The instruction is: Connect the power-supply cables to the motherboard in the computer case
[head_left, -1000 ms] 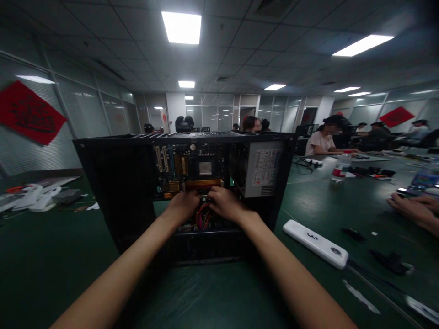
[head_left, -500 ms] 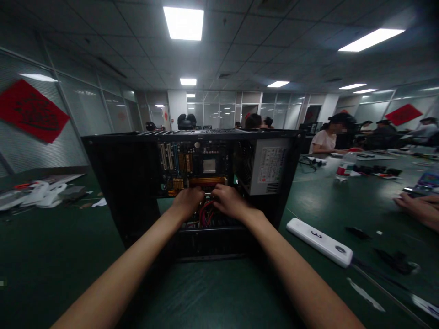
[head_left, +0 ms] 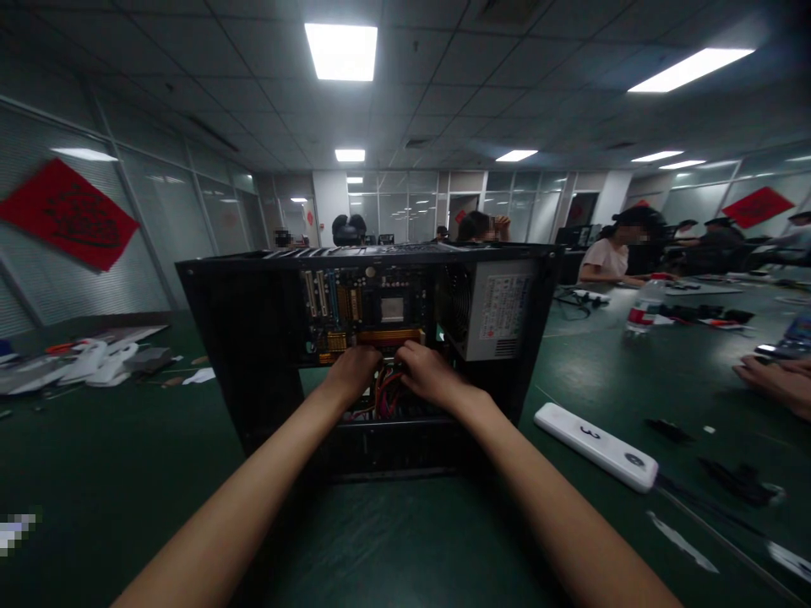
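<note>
An open black computer case [head_left: 241,329] stands on the green table in front of me. Inside it are a motherboard [head_left: 364,295] with a bare square chip [head_left: 392,309] and a silver power supply [head_left: 500,312] on the right. Both hands reach in just below the orange memory slots [head_left: 396,338]. My left hand [head_left: 356,371] has its fingers curled, and the tips are hard to make out. My right hand [head_left: 427,370] is curled close beside it. Red and dark cables [head_left: 388,393] bunch between and below the hands. What the fingertips hold, if anything, is hidden.
On the right lie a white bar-shaped device [head_left: 596,446], black cable pieces [head_left: 738,481] and a water bottle [head_left: 646,304]. Another person's hands [head_left: 776,384] rest at the right edge. White parts and scraps [head_left: 105,361] lie on the left; other people sit farther back.
The view has turned slightly left, so the case and most things sit a little farther right. Both hands stay curled at the same spot under the memory slots.
</note>
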`<state>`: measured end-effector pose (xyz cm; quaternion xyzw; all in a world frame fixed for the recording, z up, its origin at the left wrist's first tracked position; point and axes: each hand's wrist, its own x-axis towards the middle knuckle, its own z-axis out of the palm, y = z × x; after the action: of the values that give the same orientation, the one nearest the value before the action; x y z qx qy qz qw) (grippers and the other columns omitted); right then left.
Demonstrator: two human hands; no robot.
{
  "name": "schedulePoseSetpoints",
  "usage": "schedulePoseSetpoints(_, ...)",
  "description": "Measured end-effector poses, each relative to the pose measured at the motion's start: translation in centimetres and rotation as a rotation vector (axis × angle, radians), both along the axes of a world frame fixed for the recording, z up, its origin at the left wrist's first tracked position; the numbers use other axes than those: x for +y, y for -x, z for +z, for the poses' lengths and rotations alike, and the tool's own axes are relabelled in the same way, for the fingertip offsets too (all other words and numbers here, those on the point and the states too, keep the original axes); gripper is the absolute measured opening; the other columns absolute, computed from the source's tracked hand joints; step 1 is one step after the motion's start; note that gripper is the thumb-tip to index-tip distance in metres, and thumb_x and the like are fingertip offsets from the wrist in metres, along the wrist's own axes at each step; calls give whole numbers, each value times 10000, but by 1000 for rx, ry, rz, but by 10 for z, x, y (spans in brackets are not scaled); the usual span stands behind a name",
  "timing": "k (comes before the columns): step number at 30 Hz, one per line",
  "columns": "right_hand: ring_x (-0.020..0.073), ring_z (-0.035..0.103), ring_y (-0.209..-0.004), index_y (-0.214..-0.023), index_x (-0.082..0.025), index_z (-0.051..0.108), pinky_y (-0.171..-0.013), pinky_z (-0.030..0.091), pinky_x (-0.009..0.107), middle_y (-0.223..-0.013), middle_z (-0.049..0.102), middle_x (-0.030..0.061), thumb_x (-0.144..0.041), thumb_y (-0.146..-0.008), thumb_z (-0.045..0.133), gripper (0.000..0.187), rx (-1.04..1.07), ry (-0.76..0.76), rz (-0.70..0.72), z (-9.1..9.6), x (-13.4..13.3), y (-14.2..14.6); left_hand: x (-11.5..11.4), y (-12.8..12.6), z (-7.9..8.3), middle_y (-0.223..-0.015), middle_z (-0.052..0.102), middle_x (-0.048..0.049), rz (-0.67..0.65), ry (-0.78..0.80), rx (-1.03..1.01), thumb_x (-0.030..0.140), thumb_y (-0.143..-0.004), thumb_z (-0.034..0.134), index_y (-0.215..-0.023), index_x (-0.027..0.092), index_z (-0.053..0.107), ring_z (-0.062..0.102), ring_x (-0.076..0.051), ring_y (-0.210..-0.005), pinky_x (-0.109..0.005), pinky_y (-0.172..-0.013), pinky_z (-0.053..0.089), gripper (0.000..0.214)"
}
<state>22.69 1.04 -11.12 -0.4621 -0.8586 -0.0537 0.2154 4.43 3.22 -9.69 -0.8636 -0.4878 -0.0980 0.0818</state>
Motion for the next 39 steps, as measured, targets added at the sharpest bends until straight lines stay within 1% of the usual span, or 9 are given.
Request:
schedulePoseSetpoints(6, 190, 563, -955, -981, -144, 571, -767, 408, 269, -1059, 573, 78, -77, -825, 601, 172, 12, -22, -11, -3, 3, -1, -2, 0, 1, -1041, 719, -127, 14, 13, -43, 191, -923, 522, -1062, 179, 728, 678, -216, -998, -294, -878, 491, 249)
schedulePoseSetpoints(10, 192, 572, -937, -948, -141, 571, -743, 405, 267, -1039, 572, 82, -64, -829, 587, 143, -39, -22, -20, 1, 5, -1, -4, 0, 4, -1037, 726, -118, 23, 19, -60, 197, -907, 548, -1054, 166, 731, 683, -221, -981, -289, -861, 493, 237)
schedulePoseSetpoints(14, 181, 597, -896, -1003, -136, 565, -723, 409, 270, -1076, 567, 94, -78, -885, 523, 138, -112, -42, 19, 7, 7, 3, -5, 1, 3, -1015, 730, -122, 37, 21, -69, 216, -913, 546, -1036, 162, 732, 689, -229, -965, -292, -837, 498, 229)
schedulePoseSetpoints(16, 184, 608, -911, -1029, -134, 565, -735, 417, 273, -1105, 566, 103, -82, -902, 503, 151, -128, -43, 23, 8, 8, 4, -4, 3, 2, -1015, 731, -117, 46, 22, -71, 235, -918, 547, -1035, 175, 731, 686, -224, -977, -288, -843, 496, 226)
schedulePoseSetpoints(22, 193, 642, -920, -1036, -135, 571, -736, 434, 275, -1139, 579, 103, -116, -906, 525, 139, -163, -38, 27, 6, 11, 4, -1, 7, -3, -1011, 739, -105, 73, 23, -89, 262, -920, 546, -1033, 196, 738, 693, -213, -963, -277, -834, 496, 232)
schedulePoseSetpoints(27, 215, 653, -942, -1041, -133, 573, -726, 447, 280, -1122, 595, 112, -117, -940, 451, 159, -240, -73, -18, 9, 11, 8, -2, 6, -4, -990, 750, -102, 52, 25, -128, 243, -937, 491, -1008, 178, 750, 697, -214, -956, -271, -815, 490, 276)
schedulePoseSetpoints(30, 229, 658, -938, -1076, -136, 568, -722, 461, 293, -1140, 589, 130, -115, -950, 422, 193, -296, -60, -54, 10, 12, 10, -3, 6, -4, -974, 754, -105, 52, 25, -154, 258, -952, 465, -991, 165, 754, 698, -214, -949, -275, -817, 487, 305)
schedulePoseSetpoints(36, 243, 664, -955, -1097, -138, 563, -750, 482, 311, -1160, 584, 132, -124, -955, 418, 204, -291, -39, -85, 8, 13, 11, 0, 6, -6, -1071, 744, -89, 36, 38, -208, 285, -941, 525, -1109, 177, 724, 689, -210, -1010, -269, -864, 483, 282)
schedulePoseSetpoints(39, 247, 666, -938, -1096, -138, 567, -728, 485, 312, -1159, 588, 130, -132, -954, 417, 207, -279, -50, -94, 8, 13, 12, 4, 5, -8, -1078, 745, -72, 16, 41, -212, 265, -940, 528, -1095, 189, 732, 688, -191, -1002, -252, -874, 475, 267)
